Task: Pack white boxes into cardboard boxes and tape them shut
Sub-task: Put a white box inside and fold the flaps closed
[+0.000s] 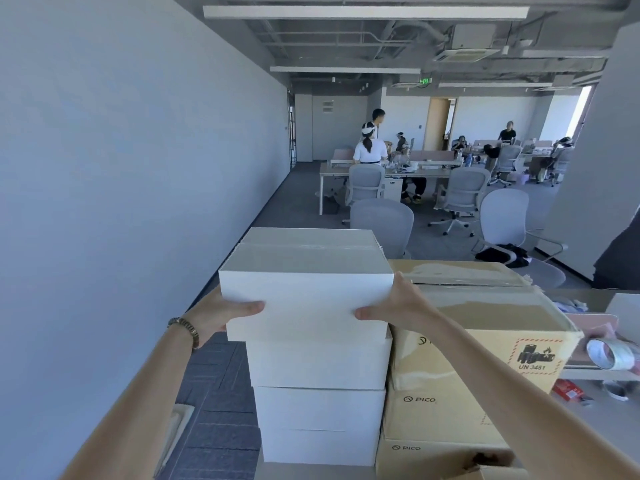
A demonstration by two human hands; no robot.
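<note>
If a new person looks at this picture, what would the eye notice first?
First, the two hands, left hand and right hand, gripping the top white box of a white stack in the centre. Right of it stand taped cardboard boxes, with a tape roll at the far right.

Fingers of the left hand (pixel 221 315) and right hand (pixel 398 306) pass out of sight behind the sides of the top white box (pixel 304 292); only the thumbs show. Below the thumbs, the white stack's (pixel 318 403) base is cut by the frame edge. Right of the fingers, the tape roll (pixel 611 355) is blurred, and the small items beside it are unidentifiable.
</note>
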